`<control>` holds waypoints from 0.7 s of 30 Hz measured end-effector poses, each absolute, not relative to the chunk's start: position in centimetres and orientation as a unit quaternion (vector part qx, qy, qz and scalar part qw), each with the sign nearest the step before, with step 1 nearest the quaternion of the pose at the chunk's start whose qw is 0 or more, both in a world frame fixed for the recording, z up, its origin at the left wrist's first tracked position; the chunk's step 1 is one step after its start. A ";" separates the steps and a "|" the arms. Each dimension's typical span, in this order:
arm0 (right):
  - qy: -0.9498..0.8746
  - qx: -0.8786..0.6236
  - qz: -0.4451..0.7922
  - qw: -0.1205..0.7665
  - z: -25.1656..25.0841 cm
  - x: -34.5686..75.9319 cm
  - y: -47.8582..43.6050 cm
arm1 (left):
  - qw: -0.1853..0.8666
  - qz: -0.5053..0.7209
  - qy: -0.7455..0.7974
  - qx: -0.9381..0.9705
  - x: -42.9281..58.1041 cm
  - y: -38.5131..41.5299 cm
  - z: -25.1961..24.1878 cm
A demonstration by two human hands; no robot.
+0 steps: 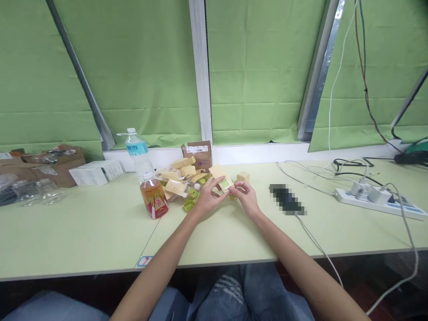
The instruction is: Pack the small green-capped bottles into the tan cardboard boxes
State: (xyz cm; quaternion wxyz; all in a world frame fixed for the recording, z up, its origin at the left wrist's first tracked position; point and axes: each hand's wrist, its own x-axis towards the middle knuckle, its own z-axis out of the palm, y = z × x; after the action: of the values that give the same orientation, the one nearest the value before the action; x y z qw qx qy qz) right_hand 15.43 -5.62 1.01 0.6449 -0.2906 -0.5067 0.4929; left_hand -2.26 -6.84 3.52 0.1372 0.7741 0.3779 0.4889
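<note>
Between my two hands, just above the table, is a small cream cardboard box point(226, 184) with a green square on its face. My left hand point(210, 195) grips its left side with fingers and thumb. On the other side, my right hand point(246, 197) pinches the box's lower right edge. A second small cream box point(243, 176) stands on the table behind my right hand. Left of my left hand lies a heap of flattened cream boxes point(180, 174), with green plastic pieces point(190, 200) at its front. Something yellow beneath the held box is mostly hidden.
An orange-labelled drink bottle point(154, 196) and a clear water bottle point(137, 154) stand on the left. Behind the heap is a brown carton point(199, 154). A blurred-out dark object point(287, 199) with a cable lies right, near a power strip point(377, 203). White boxes point(96, 172) sit far left.
</note>
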 end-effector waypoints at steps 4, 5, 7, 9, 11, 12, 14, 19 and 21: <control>-0.552 -0.290 0.441 0.646 1.1 15.7 -5.6 | 0.116 0.509 0.367 0.770 -2.6 -6.6 3.5; -0.568 -0.298 0.419 0.642 1.1 15.8 -5.6 | 0.109 0.511 0.363 0.772 -2.7 -6.6 3.5; -0.598 -0.314 0.378 0.633 0.9 15.9 -5.5 | 0.102 0.513 0.352 0.776 -2.9 -6.5 3.5; -0.617 -0.320 0.354 0.626 0.8 16.0 -5.4 | 0.108 0.512 0.343 0.780 -3.1 -6.6 3.6; -0.623 -0.316 0.361 0.618 0.8 16.0 -5.4 | 0.121 0.496 0.334 0.792 -3.1 -6.8 3.8; -0.626 -0.309 0.373 0.611 0.8 16.0 -5.4 | 0.127 0.483 0.331 0.801 -3.1 -7.0 3.9; -0.632 -0.294 0.391 0.601 0.6 15.9 -5.4 | 0.136 0.466 0.328 0.810 -3.0 -7.3 4.1; -0.673 -0.354 0.232 0.607 -0.5 15.4 -5.7 | 0.197 0.523 0.367 0.743 -2.1 -7.2 3.6; -0.710 -0.393 0.125 0.571 -0.8 15.0 -5.9 | 0.216 0.547 0.386 0.711 -1.6 -6.8 3.2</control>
State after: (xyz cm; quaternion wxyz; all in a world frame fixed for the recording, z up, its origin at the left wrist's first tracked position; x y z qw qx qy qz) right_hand 14.95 -5.87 -0.77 0.5708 -0.3926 -0.7102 0.1253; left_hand -1.57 -6.82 3.18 0.2161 0.7112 0.3855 0.5466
